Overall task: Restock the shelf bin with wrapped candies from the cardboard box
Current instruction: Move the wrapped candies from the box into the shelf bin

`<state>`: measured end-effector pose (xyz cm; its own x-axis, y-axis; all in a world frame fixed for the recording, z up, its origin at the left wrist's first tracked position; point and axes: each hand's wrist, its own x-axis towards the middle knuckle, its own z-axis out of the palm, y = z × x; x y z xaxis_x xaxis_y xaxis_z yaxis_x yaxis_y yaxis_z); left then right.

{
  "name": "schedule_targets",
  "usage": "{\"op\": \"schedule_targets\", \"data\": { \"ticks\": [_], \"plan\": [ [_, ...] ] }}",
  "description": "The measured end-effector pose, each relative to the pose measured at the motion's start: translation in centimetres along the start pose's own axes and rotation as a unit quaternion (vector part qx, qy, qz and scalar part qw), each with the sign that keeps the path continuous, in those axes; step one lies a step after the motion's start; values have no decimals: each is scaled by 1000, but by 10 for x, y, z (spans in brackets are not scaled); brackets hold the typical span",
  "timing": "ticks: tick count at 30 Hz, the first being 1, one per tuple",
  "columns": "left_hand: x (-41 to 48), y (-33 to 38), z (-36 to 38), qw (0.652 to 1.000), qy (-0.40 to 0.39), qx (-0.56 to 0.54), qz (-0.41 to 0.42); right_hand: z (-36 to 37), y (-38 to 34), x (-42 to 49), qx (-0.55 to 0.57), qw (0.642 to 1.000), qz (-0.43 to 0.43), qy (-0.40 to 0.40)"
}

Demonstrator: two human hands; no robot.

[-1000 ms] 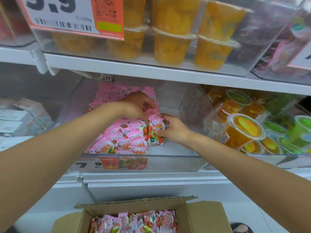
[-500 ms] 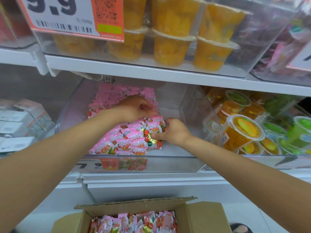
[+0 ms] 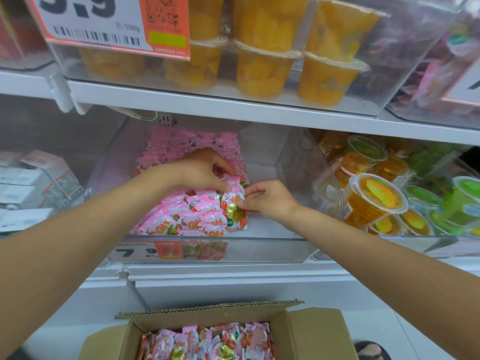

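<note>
Tidying seems the step in hand — inside the clear shelf bin (image 3: pixel 259 252), the left hand (image 3: pixel 205 168) pinches the top of a pink packet (image 3: pixel 232 182) while the right hand (image 3: pixel 271 200) pinches the gold-faced packet (image 3: pixel 233 211) ending the row of wrapped candies (image 3: pixel 181 216) on the bin's left side. Next, I'd judge, both must let go and drop to the cardboard box (image 3: pixel 314 331) below (still well stocked) for another handful. A second ago the end packets stood taller, the gold face mostly hidden — the hands themselves have barely shifted.
</note>
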<state>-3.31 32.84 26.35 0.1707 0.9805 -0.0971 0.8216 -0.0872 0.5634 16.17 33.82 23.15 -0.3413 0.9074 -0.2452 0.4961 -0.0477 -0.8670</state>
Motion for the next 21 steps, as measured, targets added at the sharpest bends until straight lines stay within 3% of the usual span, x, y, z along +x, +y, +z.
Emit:
{"op": "schedule_targets", "data": {
  "ticks": [6,10,16,21],
  "plan": [
    [-11,4,1,1000,26,2,7,-6,-1,-4,48,998,30,-23],
    [-25,10,1,996,85,-9,14,-15,-9,-10,-37,998,9,41],
    [-77,38,-1,987,157,-38,4,-11,-31,-61,-134,970,-143,146],
    [-141,55,22,983,178,-48,8,16,-16,-122,-118,942,-241,202]
  ]
}}
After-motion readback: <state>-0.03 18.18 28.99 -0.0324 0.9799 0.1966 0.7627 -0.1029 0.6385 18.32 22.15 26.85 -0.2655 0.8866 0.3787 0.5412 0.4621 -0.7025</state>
